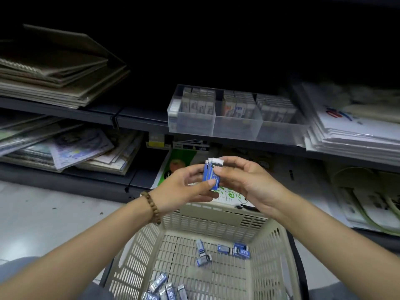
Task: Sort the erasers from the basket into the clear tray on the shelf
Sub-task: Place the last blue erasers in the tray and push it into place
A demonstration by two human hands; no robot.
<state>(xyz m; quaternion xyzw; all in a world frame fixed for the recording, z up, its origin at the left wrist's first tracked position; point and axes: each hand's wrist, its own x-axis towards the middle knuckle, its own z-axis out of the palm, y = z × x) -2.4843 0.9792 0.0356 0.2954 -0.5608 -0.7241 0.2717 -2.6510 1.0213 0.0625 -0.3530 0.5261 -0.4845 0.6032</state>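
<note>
**Both hands held a stack of erasers above the basket**

In the head view, the left hand [179,189] and right hand [251,182] met over the far rim of the beige slotted plastic basket [266,256]. Their fingers [233,161] were curled and clamped on a small stack of blue-sleeved white erasers [211,176], held upright between them. Loose blue-sleeved erasers [241,250] lay on the basket floor, some toward its far right corner and others at its near edge. Above, the clear plastic three-compartment tray [236,126] sat at the front edge of the dark metal shelf [140,118], each compartment holding rows of small upright packs, too blurred to read. A wooden bead bracelet [152,207] circled the left wrist.
</note>
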